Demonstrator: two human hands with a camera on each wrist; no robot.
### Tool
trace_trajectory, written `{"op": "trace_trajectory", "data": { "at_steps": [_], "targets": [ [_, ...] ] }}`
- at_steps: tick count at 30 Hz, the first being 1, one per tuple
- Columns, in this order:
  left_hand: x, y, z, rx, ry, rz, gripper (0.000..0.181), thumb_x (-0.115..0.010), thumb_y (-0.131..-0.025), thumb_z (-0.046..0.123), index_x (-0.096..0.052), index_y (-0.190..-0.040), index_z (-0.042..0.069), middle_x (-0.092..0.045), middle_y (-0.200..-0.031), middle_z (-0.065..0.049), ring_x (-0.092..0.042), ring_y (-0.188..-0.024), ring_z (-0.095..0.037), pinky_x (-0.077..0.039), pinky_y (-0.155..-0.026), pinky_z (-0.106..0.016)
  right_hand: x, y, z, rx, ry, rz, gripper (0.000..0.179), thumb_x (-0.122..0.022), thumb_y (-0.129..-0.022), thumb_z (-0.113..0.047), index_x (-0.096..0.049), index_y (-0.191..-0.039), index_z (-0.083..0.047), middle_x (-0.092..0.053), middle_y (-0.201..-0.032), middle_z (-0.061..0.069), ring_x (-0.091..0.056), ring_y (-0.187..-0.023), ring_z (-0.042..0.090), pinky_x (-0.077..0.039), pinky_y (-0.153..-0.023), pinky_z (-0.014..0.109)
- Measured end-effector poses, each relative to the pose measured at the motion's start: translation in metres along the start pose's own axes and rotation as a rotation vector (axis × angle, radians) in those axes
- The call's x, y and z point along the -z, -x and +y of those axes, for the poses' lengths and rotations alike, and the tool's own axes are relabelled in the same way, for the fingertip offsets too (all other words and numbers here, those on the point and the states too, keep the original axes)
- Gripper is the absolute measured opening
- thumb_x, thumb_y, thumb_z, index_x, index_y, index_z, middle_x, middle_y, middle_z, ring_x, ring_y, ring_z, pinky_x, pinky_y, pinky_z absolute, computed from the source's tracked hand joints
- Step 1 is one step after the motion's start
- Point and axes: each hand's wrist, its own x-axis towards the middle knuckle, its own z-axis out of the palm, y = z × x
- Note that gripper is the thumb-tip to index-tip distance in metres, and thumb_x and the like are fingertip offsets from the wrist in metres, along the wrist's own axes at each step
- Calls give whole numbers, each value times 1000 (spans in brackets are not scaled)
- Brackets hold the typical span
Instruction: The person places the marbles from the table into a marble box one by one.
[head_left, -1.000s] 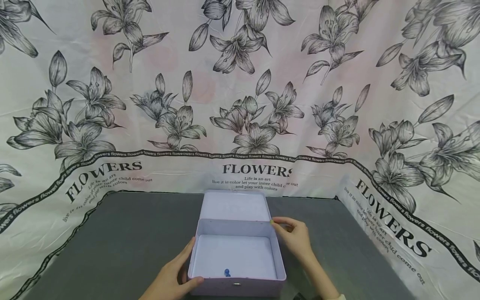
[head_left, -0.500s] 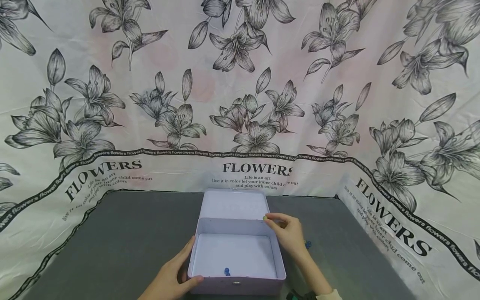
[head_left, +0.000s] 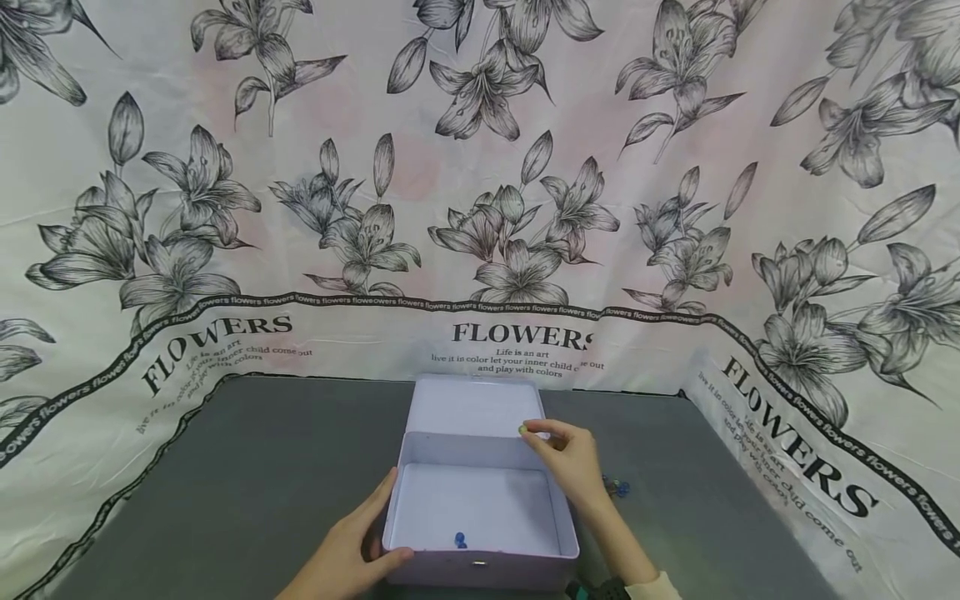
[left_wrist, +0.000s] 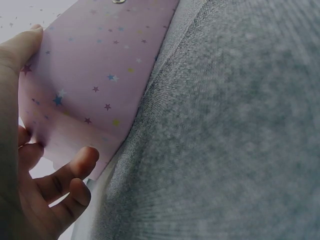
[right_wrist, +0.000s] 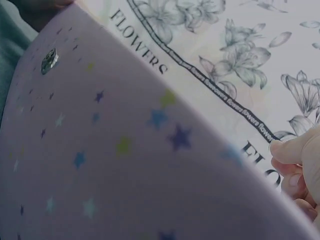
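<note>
A lilac box (head_left: 481,570) with printed stars stands on the table, its lid (head_left: 475,406) tilted back. My left hand (head_left: 352,540) grips its front-left corner, thumb over the front edge and fingers along the side. In the left wrist view, some fingers (left_wrist: 75,167) of that hand stand off the star-printed wall. Above the box's back-right part, my right hand (head_left: 573,462) pinches a tiny yellow-green bead-like piece (head_left: 522,429) between thumb and forefinger. Small blue bead-like pieces (head_left: 461,540) lie inside the box near its front wall. The right wrist view does not show the pinched piece.
A small cluster of blue and yellowish pieces (head_left: 617,486) lies on the grey table (head_left: 300,450), partly behind my right wrist. A dark and green item (head_left: 596,590) sits by the right sleeve. Flower-printed cloth (head_left: 517,250) hangs behind and at both sides.
My right hand has moved left from the box's back-right corner, carrying the yellow-green piece over the box. More of the cluster on the table shows. The left hand keeps its hold.
</note>
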Motion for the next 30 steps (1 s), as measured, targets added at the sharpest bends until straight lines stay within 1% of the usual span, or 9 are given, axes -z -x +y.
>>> {"op": "trace_trajectory", "data": {
  "at_steps": [2,4,8,12,16,20,25,27,30],
  "targets": [
    [0,0,0,-5,5,-2,104,-82,-90,54,-24,-170,21,-32,-172,-4,-56,-132,-18,-53,-101,-37,-1,-2,-1,7,0,-11,12,-84,-92,-13,-84,-103,-10,-79,-91,10,-42,-51,5,-31,-50,21],
    [0,0,-1,-12,13,-8,104,-82,-91,50,-24,-171,20,-32,-172,-7,-62,-116,-13,-54,-92,-32,-4,-3,-2,10,-1,-27,12,-84,-93,-14,-84,-104,-10,-77,-86,15,-37,-49,4,-28,-49,21],
    [1,1,0,-22,9,-15,102,-82,-92,47,-23,-171,19,-34,-171,-11,-56,-94,-6,-51,-79,-26,-11,-6,-6,4,-16,-42,12,-84,-93,-13,-85,-104,-11,-76,-84,19,-33,-48,2,-26,-48,21],
    [1,1,2,-22,-2,-13,103,-80,-92,51,-23,-171,22,-33,-172,-8,-58,-127,-15,-55,-96,-37,-20,-8,-13,7,-23,-55,11,-84,-92,-14,-85,-103,-12,-77,-84,17,-33,-48,4,-26,-48,21],
    [1,1,2,-22,6,-12,103,-81,-91,51,-23,-171,21,-32,-172,-8,-56,-126,-16,-53,-95,-34,-26,-9,-20,25,-10,-76,11,-84,-92,-15,-85,-103,-13,-77,-83,10,-33,-47,6,-26,-47,21],
    [0,1,2,-21,19,-16,103,-82,-91,48,-23,-171,19,-34,-172,-10,-55,-100,-7,-49,-82,-26,-32,-14,-25,49,7,-86,12,-85,-92,-17,-85,-103,-14,-78,-87,4,-36,-49,6,-27,-47,22],
    [0,0,5,-3,5,-7,104,-81,-90,54,-23,-171,23,-35,-172,-7,-59,-123,-15,-54,-95,-34,-38,-20,-33,87,17,-96,12,-85,-92,-18,-85,-103,-15,-79,-88,4,-39,-50,4,-27,-47,22],
    [0,0,5,3,-6,0,104,-81,-90,55,-24,-171,24,-35,-172,-5,-54,-134,-19,-54,-101,-38,-40,-21,-36,95,16,-105,12,-84,-92,-17,-85,-103,-14,-79,-90,3,-40,-50,4,-28,-48,22],
    [0,-1,5,5,-10,-1,103,-81,-90,54,-24,-171,22,-35,-172,-7,-55,-129,-19,-54,-98,-37,-45,-22,-38,96,20,-121,12,-84,-92,-16,-85,-104,-13,-80,-94,2,-42,-51,2,-30,-49,21]
  ]
}}
